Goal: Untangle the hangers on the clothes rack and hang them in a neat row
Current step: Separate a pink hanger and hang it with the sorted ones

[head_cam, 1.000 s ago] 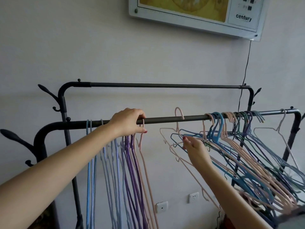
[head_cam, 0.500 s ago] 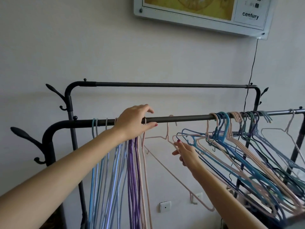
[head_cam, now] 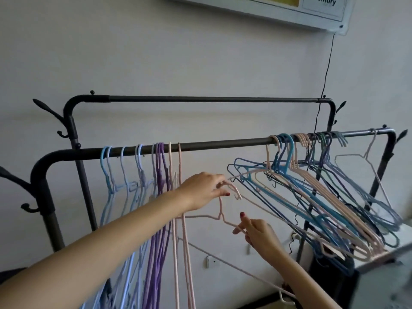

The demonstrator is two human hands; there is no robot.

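A black clothes rack has a front rail point(head_cam: 223, 144) and a higher back rail point(head_cam: 211, 99). On the front rail's left hang straight blue, purple and pink hangers point(head_cam: 156, 175). A tangled bunch of blue and pink hangers point(head_cam: 312, 186) hangs slanted at the right. One pink hanger point(head_cam: 219, 210) is off the rail, below it. My left hand point(head_cam: 202, 190) pinches its hook. My right hand point(head_cam: 258, 235) pinches its shoulder wire lower right.
A lone pink hanger point(head_cam: 367, 157) hangs at the rail's far right end. Coat hooks point(head_cam: 46, 108) stick out at the rack's left. A framed board point(head_cam: 312, 10) with a black cable point(head_cam: 327, 63) hangs on the wall. A grey box point(head_cam: 379, 282) stands at lower right.
My left hand left the rail and dropped to the pink hanger's hook. The pink hanger came off the rail and now hangs lower between both hands. The view tilted down.
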